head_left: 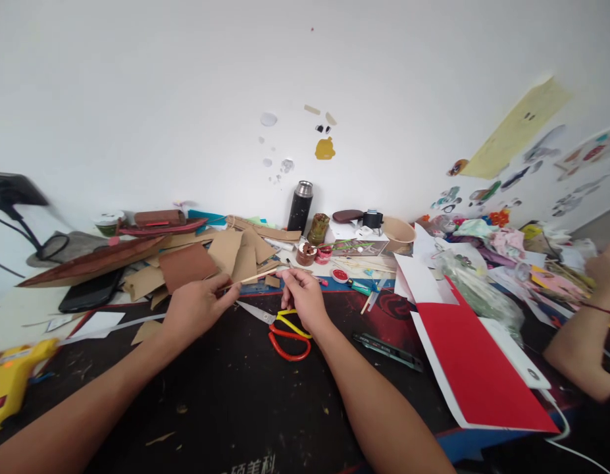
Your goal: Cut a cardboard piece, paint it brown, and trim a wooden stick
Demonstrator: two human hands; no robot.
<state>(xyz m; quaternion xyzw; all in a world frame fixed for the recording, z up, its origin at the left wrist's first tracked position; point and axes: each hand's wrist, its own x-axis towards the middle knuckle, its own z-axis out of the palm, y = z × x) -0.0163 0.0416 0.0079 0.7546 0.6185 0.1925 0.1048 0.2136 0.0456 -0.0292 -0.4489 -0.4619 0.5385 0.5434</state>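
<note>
Centrally, toward the far edge of the surface (210, 401), left hand (200, 308) and right hand (303, 299), fingertips pinched closed, hold a thin stick (258, 276) beyond scissors (289, 344).

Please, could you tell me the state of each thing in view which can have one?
Left hand: pinching thin stick
Right hand: fingertips at stick's other end
Scissors: lying down, blades seemingly together
Black flask: upright
Utility knife: lying down, blade not visible
White device: cable attached
</note>
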